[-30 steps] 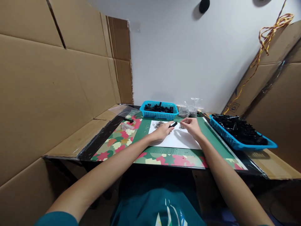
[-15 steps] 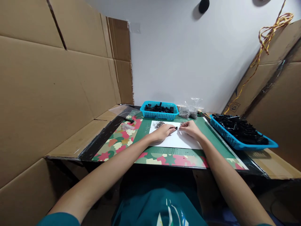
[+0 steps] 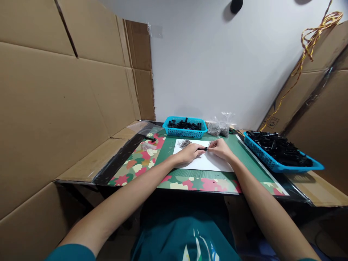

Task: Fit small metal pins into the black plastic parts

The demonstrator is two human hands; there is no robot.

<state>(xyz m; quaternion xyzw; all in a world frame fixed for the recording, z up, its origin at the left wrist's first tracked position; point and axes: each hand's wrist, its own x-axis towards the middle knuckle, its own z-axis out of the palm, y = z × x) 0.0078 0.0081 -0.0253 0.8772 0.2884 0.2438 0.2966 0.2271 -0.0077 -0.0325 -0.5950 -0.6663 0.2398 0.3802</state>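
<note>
A small black plastic piece (image 3: pixel 202 149) is held between the thumb and fingers of my left hand (image 3: pixel 189 153), over a white sheet (image 3: pixel 201 164). My right hand (image 3: pixel 219 148) pinches close against the piece's right end; whatever is between its fingertips is too small to make out. Just behind my left hand lies a pile of tiny metal parts (image 3: pixel 185 143) on the sheet. More small metal bits (image 3: pixel 211 142) show behind my right fingertips, partly hidden by them.
A blue basket (image 3: pixel 185 134) of black pieces stands at the back, with clear bags of small parts (image 3: pixel 218 129) beside it. Another blue basket (image 3: pixel 274 166), heaped with black pieces, sits at the right. Cardboard (image 3: pixel 81 101) walls the left side. A green mat (image 3: pixel 244 159) covers the tabletop.
The black piece now sticks out farther from my left fingers and meets my right fingertips, where a small gap showed before. The view has shifted slightly.
</note>
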